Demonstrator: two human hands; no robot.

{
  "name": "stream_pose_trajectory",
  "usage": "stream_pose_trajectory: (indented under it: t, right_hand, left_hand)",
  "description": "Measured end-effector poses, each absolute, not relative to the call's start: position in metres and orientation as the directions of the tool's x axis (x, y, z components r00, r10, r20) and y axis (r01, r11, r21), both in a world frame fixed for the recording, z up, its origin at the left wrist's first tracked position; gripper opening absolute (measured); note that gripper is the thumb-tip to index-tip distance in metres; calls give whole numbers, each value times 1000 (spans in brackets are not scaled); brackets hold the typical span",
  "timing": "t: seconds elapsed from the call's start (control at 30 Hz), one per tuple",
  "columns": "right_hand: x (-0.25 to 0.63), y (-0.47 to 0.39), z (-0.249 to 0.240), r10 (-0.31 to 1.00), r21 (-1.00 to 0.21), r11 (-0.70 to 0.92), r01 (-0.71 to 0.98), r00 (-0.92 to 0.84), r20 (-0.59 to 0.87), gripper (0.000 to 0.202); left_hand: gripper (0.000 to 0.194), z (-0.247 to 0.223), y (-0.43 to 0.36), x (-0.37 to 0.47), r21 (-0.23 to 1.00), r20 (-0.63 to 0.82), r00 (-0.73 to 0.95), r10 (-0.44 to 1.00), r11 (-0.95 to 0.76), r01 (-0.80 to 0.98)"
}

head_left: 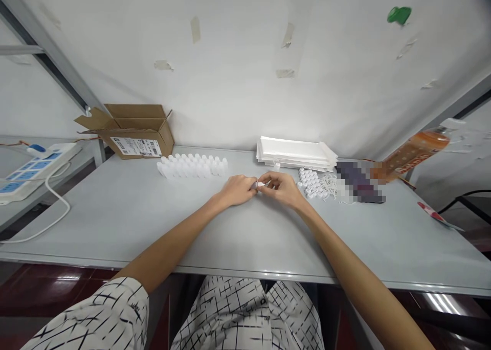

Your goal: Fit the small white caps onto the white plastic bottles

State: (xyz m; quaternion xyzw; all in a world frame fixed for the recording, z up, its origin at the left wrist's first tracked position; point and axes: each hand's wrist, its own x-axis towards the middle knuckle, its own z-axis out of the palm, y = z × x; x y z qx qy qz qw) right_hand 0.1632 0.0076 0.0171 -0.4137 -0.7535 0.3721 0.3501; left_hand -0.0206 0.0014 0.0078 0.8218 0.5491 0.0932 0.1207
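My left hand is closed around a small translucent bottle, mostly hidden by the fingers. Against its end, my right hand pinches a small white piece that looks like a cap; the fingers partly cover it. Both hands meet just above the middle of the table. Beyond the right fingers stands one small white bottle. Rows of small white bottles stand upright to the left of my left hand. White caps are grouped to the right of my right hand.
Thin white pieces lie beside the caps, near a dark, pixelated object. A stack of white packets rests by the wall. An orange drink bottle stands right. An open carton and a power strip are left.
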Motion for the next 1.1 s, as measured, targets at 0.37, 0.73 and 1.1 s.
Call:
stream_pose_trajectory:
  t: [0.37, 0.73, 1.1]
  right_hand:
    - [156, 5, 11, 921, -793, 362, 490, -321, 222, 43]
    - [169, 8, 23, 892, -836, 359, 416, -417, 176, 26]
    - [164, 7, 14, 875, -691, 428, 582, -458, 156, 37]
  left_hand:
    - [20, 10, 2, -19, 315, 7, 357, 934, -341, 886]
    - [21, 6, 3, -19, 249, 12, 371, 928, -362, 898]
    - [20, 14, -2, -16, 229, -11, 391, 920, -378, 897]
